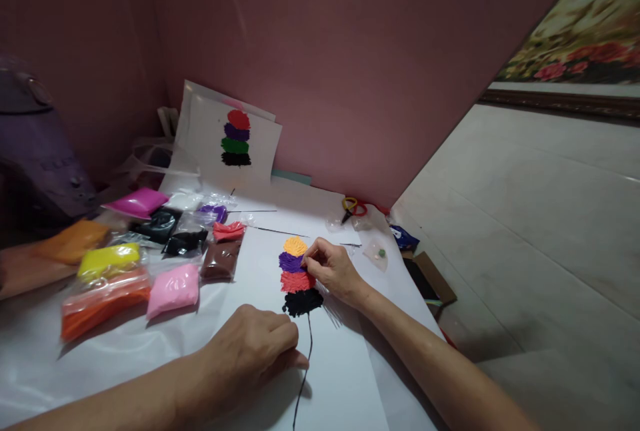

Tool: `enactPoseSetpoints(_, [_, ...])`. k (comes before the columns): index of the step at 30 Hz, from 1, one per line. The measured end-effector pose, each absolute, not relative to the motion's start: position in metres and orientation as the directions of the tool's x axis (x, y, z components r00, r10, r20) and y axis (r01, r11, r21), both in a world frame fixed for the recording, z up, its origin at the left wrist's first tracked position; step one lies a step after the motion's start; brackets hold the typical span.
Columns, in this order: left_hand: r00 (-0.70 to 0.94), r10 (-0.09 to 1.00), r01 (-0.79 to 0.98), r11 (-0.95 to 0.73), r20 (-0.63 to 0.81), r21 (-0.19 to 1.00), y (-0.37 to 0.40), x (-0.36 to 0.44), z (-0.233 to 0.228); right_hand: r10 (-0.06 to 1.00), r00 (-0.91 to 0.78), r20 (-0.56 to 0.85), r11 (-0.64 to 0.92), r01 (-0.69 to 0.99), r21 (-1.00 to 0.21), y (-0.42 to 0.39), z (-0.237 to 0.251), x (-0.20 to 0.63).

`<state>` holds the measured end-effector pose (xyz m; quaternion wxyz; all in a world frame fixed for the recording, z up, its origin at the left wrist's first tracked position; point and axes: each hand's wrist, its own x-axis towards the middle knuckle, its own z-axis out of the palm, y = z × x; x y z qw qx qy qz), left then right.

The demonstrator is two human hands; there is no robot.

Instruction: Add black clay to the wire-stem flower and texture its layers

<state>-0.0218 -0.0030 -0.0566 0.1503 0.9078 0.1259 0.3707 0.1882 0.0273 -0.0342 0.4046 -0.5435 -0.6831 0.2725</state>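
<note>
On a white paper sheet (345, 378) lies a stack of textured, clay-like bands: a yellow-orange dome (295, 246), a purple band (290, 262), a coral-red band (296, 281) and a black band (303, 302). A thin black strand (303, 384) runs down from the black band. My right hand (333, 270) is pinched at the right edge of the purple band; whatever its fingertips hold is too small to make out. Lower left, my left hand (260, 344) has curled fingers, its thumb tip beside the strand. Anything inside those fingers is hidden.
Several bags of coloured clay, including a pink bag (173, 290) and a brown bag (220, 260), lie to the left. A similar picture (236, 138) leans against the pink wall. Scissors (353, 208) and a small clear bag (375, 254) lie at the back right.
</note>
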Motion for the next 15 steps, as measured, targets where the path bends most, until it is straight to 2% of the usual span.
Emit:
enactPoseSetpoints(8, [0.682, 0.327, 0.113, -0.931, 0.654, 0.347, -0.0024, -0.0216, -0.0576, 0.963, -0.092, 0.252, 0.263, 0.517, -0.815, 0.0235, -0.0308, 0.187])
enactPoseSetpoints(15, [0.741, 0.311, 0.113, -0.931, 0.595, 0.346, -0.0019, -0.0241, -0.049, 0.964, -0.106, 0.245, 0.262, 0.541, -0.799, 0.0195, -0.0286, 0.1861])
